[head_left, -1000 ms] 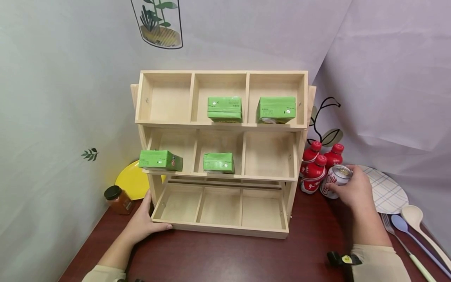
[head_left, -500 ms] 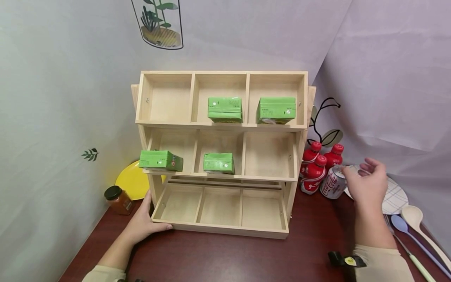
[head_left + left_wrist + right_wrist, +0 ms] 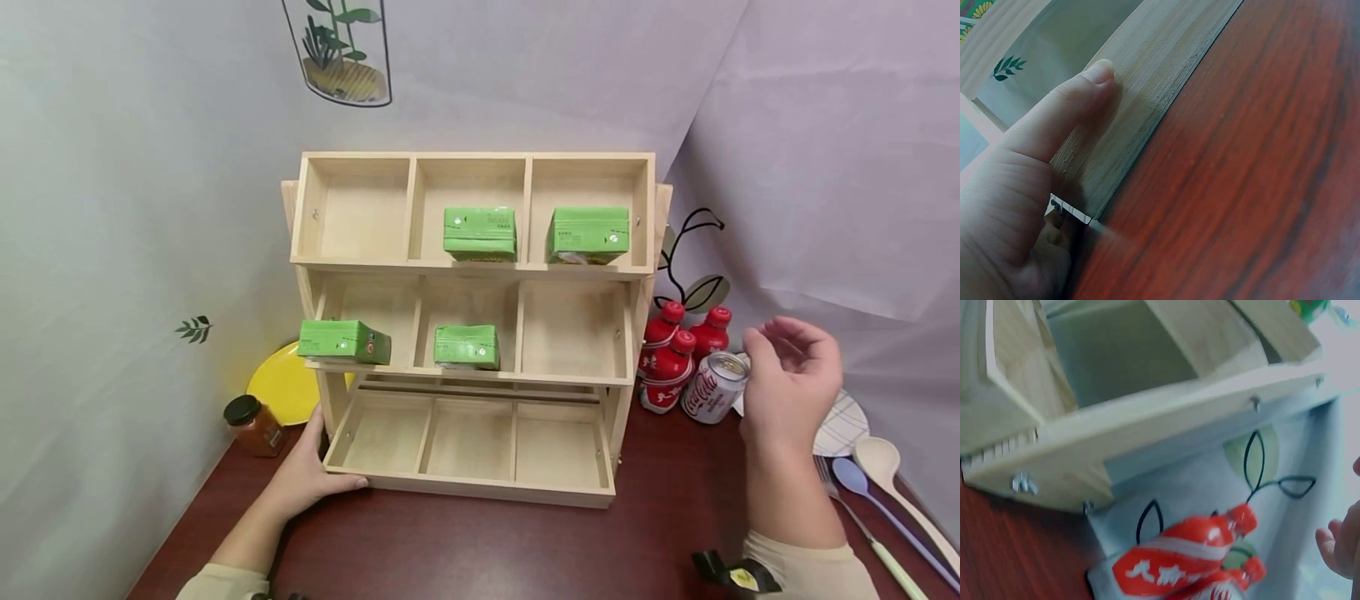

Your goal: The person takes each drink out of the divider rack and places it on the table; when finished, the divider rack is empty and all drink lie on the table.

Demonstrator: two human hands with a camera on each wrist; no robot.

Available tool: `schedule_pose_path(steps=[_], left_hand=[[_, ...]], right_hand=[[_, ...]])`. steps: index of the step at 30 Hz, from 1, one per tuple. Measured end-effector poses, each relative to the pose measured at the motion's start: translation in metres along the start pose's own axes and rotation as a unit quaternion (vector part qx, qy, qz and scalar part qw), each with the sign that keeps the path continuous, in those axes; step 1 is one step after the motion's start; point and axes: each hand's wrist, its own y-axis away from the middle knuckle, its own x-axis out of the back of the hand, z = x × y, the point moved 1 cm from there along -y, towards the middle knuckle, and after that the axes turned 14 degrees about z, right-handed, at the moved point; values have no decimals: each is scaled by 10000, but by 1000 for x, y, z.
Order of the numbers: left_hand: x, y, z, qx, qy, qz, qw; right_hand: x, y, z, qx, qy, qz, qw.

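My left hand (image 3: 311, 471) holds the lower left corner of a three-tier wooden shelf (image 3: 487, 492). In the left wrist view its thumb (image 3: 1079, 97) lies on the front board, with the other fingers round the side. To the right of the shelf stands a silver Coca-Cola can (image 3: 712, 390), upright on the table. Just right of the can is my right hand (image 3: 795, 387), raised, its fingers loosely bent around nothing. Several green drink cartons (image 3: 478, 233) sit in the top and middle tiers. The bottom tier's three compartments hold nothing.
Red-capped bottles (image 3: 667, 371) stand between shelf and can. A checked plate (image 3: 843, 421), fork (image 3: 847, 504), blue spoon (image 3: 851, 475) and cream ladle (image 3: 877, 458) lie at the right. A yellow plate (image 3: 281, 383) and dark-lidded jar (image 3: 253, 427) are on the left.
My right hand has let go of the Coca-Cola can and drawn up and to the right. The can stays beside the bottles. My left hand keeps its place on the shelf.
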Motion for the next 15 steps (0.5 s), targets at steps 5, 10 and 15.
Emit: schedule_pose_path(steps=[5, 10, 15], left_hand=[[0, 0, 19, 53, 158, -52, 9998], [3, 0, 27, 80, 120, -88, 9999], [4, 1, 26, 97, 159, -83, 9998]], right_hand=[[-9, 21, -12, 476, -799, -490, 9945], [-17, 47, -16, 521, -1717, -1297, 9752], [-22, 71, -5, 499, -2404, -2576, 9345]])
